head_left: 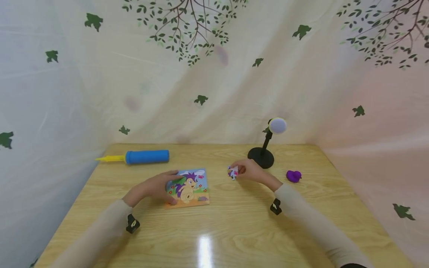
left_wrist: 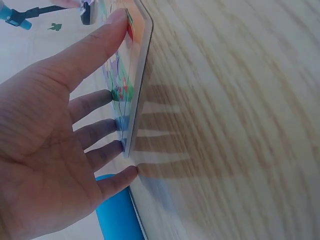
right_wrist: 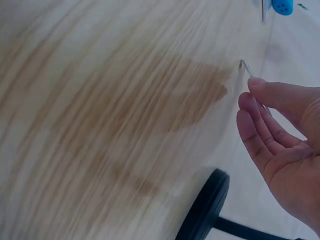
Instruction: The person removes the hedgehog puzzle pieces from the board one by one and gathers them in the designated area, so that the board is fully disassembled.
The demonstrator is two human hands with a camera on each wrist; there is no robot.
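A flat jigsaw puzzle [head_left: 192,188] with a cartoon hedgehog picture lies on the table. My left hand [head_left: 160,188] is spread over its left side, with the thumb and straight fingers resting along it. In the left wrist view, the fingertips [left_wrist: 119,125] touch the picture near the puzzle's edge. My right hand [head_left: 249,170] pinches a small jigsaw piece [head_left: 232,172], purple, white and pink, to the right of the puzzle. The right wrist view shows that thin piece edge-on between thumb and fingertips, above the table.
A blue pump [head_left: 147,156] with a yellow nozzle lies at the back left. Behind my right hand stands a lamp-like device with a round white head [head_left: 277,125] on a black base [head_left: 261,158]. A purple toy duck [head_left: 293,176] sits farther right. Patterned cloth surrounds the table [head_left: 214,223].
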